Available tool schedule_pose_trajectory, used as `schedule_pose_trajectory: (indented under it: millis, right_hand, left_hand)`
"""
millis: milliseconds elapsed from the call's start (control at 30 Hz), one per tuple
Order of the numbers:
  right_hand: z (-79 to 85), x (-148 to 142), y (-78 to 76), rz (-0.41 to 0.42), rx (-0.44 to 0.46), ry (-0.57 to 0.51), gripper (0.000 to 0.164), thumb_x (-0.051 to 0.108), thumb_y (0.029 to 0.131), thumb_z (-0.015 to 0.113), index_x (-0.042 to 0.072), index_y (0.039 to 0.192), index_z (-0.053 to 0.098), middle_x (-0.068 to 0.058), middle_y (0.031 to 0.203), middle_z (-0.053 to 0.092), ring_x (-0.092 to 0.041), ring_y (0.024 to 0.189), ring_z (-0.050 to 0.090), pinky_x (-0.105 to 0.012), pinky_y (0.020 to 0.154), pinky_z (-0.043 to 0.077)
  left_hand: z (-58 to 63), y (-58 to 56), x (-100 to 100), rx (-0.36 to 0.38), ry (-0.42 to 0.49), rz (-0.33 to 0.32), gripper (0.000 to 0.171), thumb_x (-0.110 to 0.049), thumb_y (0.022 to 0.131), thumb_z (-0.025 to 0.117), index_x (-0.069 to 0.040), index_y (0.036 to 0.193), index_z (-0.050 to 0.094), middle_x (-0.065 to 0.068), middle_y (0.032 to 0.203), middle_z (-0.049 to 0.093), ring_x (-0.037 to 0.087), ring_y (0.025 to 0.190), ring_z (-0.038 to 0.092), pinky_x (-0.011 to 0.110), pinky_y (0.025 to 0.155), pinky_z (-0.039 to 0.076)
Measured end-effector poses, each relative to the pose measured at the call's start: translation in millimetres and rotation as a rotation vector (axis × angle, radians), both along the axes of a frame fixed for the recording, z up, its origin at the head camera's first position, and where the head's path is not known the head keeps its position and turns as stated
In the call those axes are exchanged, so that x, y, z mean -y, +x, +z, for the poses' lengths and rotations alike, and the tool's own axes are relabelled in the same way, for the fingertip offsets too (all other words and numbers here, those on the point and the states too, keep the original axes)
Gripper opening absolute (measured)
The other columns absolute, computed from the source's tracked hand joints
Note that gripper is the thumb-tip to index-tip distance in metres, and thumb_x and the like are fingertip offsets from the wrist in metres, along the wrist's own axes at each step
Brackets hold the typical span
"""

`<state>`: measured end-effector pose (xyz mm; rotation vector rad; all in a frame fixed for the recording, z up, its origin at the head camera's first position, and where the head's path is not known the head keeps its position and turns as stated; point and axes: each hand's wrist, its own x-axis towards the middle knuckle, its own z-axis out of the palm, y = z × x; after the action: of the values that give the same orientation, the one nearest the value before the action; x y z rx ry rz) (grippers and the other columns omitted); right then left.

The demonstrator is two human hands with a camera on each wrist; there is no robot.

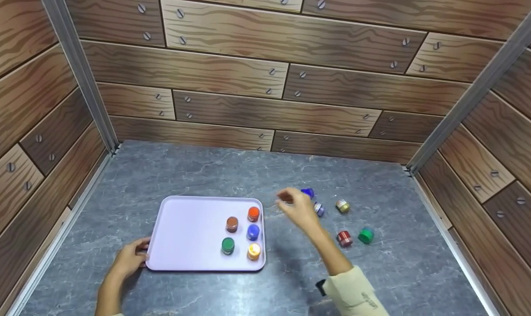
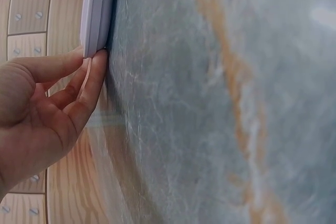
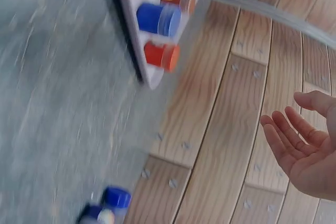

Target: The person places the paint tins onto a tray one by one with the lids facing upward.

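Observation:
A pale lilac tray (image 1: 186, 237) lies on the grey table, its left corner pinched by my left hand (image 1: 127, 261). In the left wrist view the thumb presses on the tray rim (image 2: 96, 14) while fingers reach under it. On the tray's right part stand small paint jars: red-orange (image 1: 253, 213), brown (image 1: 232, 224), blue (image 1: 253, 232), green (image 1: 228, 245) and yellow-orange (image 1: 254, 251). My right hand (image 1: 301, 210) hovers right of the tray with loosely bent fingers and nothing in them. Close behind it are a dark blue jar (image 1: 308, 192) and a violet-blue jar (image 1: 318, 209), partly covered.
Farther right on the table (image 1: 405, 263) are a gold jar (image 1: 343, 206), a dark red jar (image 1: 344, 238) and a green jar (image 1: 366, 235). Wood-patterned walls (image 1: 230, 79) with metal corner strips enclose the table at the back and both sides.

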<state>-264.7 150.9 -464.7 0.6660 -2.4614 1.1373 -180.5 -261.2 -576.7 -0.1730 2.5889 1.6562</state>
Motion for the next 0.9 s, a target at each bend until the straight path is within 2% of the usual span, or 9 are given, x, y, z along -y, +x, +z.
schedule_pose_trajectory:
  millis: [133, 267, 567, 900]
  right_hand:
    - [-0.1, -26.8, -1.6, -0.067, 0.033, -0.056, 0.014, -0.005, 0.075, 0.068, -0.006, 0.088, 0.063, -0.015, 0.084, 0.065, -0.028, 0.078, 0.063, -0.031, 0.072, 0.053]
    - [-4.7, -52.9, -2.4, -0.164, 0.058, -0.06, 0.013, -0.005, 0.076, 0.068, -0.005, 0.088, 0.063, -0.016, 0.084, 0.065, -0.029, 0.078, 0.064, -0.032, 0.071, 0.053]
    - [-16.9, -100.6, 3.5, -0.353, 0.132, -0.074, 0.012, 0.0, 0.077, 0.068, -0.005, 0.087, 0.064, -0.017, 0.085, 0.065, -0.031, 0.079, 0.064, -0.037, 0.07, 0.053]
    - [-35.9, -154.6, 7.9, -0.502, 0.211, 0.024, 0.016, 0.006, 0.08, 0.066, -0.007, 0.091, 0.064, -0.021, 0.09, 0.065, -0.036, 0.084, 0.062, -0.045, 0.074, 0.05]
  left_hand:
    - [1.8, -0.3, -0.4, 0.017, 0.003, -0.001, 0.044, 0.018, 0.078, 0.049, 0.02, 0.121, 0.042, 0.031, 0.105, 0.053, 0.031, 0.085, 0.059, 0.034, 0.061, 0.053]
    - [2.8, -0.3, -1.1, 0.029, 0.004, -0.004, 0.044, 0.017, 0.078, 0.049, 0.02, 0.122, 0.041, 0.031, 0.106, 0.052, 0.031, 0.086, 0.059, 0.034, 0.062, 0.053]
    - [1.3, 1.7, -1.2, 0.002, 0.008, 0.001, 0.044, 0.018, 0.076, 0.047, 0.02, 0.12, 0.043, 0.03, 0.102, 0.053, 0.029, 0.082, 0.059, 0.032, 0.06, 0.052]
    - [-0.5, 0.7, -0.9, 0.005, 0.002, 0.006, 0.043, 0.019, 0.077, 0.048, 0.019, 0.12, 0.044, 0.029, 0.102, 0.054, 0.028, 0.082, 0.058, 0.032, 0.06, 0.052]
